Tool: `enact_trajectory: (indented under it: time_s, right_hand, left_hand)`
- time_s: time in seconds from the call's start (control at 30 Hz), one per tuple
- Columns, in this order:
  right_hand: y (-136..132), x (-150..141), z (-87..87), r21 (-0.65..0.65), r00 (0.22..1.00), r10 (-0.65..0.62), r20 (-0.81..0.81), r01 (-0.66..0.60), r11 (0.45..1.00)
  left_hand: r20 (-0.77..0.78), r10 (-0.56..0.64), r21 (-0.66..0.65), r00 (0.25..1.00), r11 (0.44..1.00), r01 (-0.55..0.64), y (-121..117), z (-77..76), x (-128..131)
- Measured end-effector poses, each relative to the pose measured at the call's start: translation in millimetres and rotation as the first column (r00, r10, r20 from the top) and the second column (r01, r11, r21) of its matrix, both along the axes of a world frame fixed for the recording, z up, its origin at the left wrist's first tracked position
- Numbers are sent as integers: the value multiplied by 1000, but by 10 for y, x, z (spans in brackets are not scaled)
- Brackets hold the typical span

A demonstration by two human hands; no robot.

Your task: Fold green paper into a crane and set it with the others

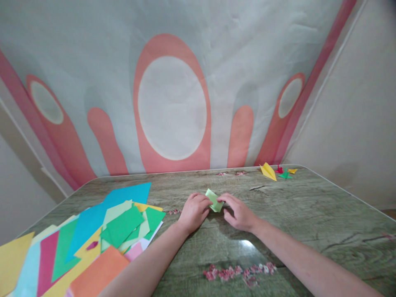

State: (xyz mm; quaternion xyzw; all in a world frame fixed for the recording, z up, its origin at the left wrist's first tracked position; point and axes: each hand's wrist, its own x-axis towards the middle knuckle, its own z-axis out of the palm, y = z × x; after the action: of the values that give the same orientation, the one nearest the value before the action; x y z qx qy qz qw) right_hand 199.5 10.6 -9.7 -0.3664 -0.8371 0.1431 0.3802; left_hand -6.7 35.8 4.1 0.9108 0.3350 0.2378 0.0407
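Observation:
A small piece of light green folding paper (214, 201), partly folded, is between my two hands near the middle of the table. My left hand (194, 211) holds its left edge, with the fingertips closed on the paper. From the other side, my right hand (237, 211) grips the upper right edge, its index finger curled over it and the thumb lower down. Part of the paper's left edge is hidden behind my left fingers.
Coloured paper sheets, blue (130, 195), green (122, 225) and orange (97, 272), lie overlapping at the left of the wood-patterned table (309, 222). A small dark pink folded piece (92, 246) rests on them. At the back right are a yellow folded paper (267, 171) and small red and green ones (285, 174).

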Motion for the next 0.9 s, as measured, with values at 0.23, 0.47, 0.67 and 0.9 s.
enact_trajectory:
  time_s: [0.23, 0.47, 0.67, 0.9]
  right_hand:
    - [56, 56, -66, -2, 999, -43, 14, 43, 999]
    - [116, 89, -92, 43, 993, 39, 114, -44, 998]
    - [186, 142, -142, 30, 992, 31, 125, -35, 999]
    - [235, 194, -173, 32, 990, 51, 131, -56, 998]
  left_hand:
    - [-30, 49, -107, 998, 993, -52, 26, -91, -19]
    - [-57, 32, -153, 998, 987, -40, 35, -103, -31]
    - [-55, -21, -177, 998, 984, 11, 29, -110, -35]
    - [-35, -54, -180, 998, 982, 47, -20, -51, -21]
